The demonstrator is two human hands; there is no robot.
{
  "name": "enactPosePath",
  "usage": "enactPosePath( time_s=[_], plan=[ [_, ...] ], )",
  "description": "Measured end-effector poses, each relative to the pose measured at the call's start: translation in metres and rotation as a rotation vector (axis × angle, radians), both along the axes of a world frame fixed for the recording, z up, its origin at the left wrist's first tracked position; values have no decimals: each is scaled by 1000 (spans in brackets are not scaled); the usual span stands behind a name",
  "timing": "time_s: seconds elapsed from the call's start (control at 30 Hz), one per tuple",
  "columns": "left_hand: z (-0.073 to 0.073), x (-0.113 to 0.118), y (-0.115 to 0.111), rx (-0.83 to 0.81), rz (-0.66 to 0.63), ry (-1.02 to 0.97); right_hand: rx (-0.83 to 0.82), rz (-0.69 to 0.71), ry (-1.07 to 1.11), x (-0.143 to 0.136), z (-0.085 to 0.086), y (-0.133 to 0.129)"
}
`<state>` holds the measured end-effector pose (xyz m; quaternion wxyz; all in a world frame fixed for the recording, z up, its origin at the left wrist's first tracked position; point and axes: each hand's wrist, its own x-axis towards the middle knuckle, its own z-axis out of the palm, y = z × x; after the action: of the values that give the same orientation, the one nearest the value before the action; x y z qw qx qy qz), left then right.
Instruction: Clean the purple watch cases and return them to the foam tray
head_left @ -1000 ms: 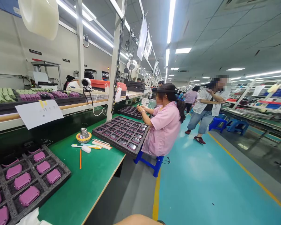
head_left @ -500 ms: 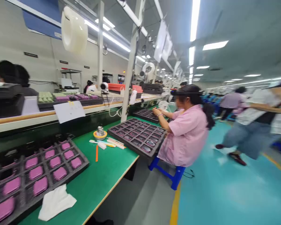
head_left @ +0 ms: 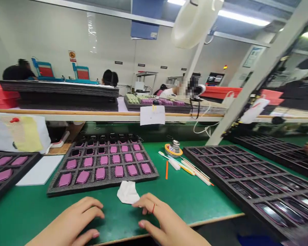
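Over the near part of the green table point(head_left: 113, 222), my left hand point(head_left: 78, 218) holds nothing, its fingers bent and apart. My right hand point(head_left: 159, 218) is also empty, thumb and fingers spread. Its index fingertip is at the edge of a crumpled white cloth point(head_left: 127, 192); whether it touches I cannot tell. Beyond both hands lies a dark foam tray point(head_left: 92, 185) with compartments. Pink-purple rounded cases point(head_left: 100, 173) fill its front rows, and black glossy pieces point(head_left: 89, 151) sit towards the back left.
Right of the cloth are a metal bottle point(head_left: 175, 145) in a yellow ring, an orange strip point(head_left: 166, 169) and several brushes or sticks point(head_left: 195, 171). Another foam tray point(head_left: 220, 186) holds dark glossy pieces at right. A white board point(head_left: 39, 171) lies left, and a shelf point(head_left: 113, 116) runs behind.
My view has swung left from the aisle and the seated co-worker to the table in front of me. Both my hands have come into view.
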<state>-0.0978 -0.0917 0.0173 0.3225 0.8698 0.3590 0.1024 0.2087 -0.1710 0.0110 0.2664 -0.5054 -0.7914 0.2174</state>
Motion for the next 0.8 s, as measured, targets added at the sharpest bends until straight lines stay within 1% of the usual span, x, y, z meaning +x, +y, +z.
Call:
enactPosePath(
  time_s=[0.07,0.1,0.13,0.17,0.2,0.27,0.33,0.37,0.43,0.53,0.6,0.63,0.67,0.7,0.8],
  plan=[
    [9,17,11,-6,-114,58,-43,-92,-63,-7,-10,22],
    [10,26,18,21,-155,66,-52,-110,-93,-11,-15,30],
    [7,33,25,76,-188,67,-54,-114,-113,-14,-21,37],
    [2,38,32,157,-225,61,-51,-122,-118,-15,-25,42],
    [-5,42,39,270,-237,42,-48,-135,-112,-15,-28,46],
    [-21,46,52,472,-258,21,-42,-178,-97,-6,-30,47],
    [-35,48,64,587,-291,19,-33,-236,-80,13,-24,43],
    [-39,48,69,622,-307,18,-17,-281,-73,27,-19,40],
    [-43,50,77,664,-329,11,63,-427,-63,59,-7,31],
    [-41,57,82,698,-328,-29,291,-770,-58,103,6,15],
    [-41,62,84,730,-304,-72,409,-971,-120,124,5,8],
    [-42,65,84,749,-290,-90,425,-1029,-166,132,1,7],
    [-43,68,84,772,-275,-104,412,-1049,-212,137,-3,9],
    [-45,70,84,786,-264,-107,380,-1036,-250,140,-8,12],
    [-50,72,81,808,-229,-96,289,-881,-282,137,-18,33]
  ],
)
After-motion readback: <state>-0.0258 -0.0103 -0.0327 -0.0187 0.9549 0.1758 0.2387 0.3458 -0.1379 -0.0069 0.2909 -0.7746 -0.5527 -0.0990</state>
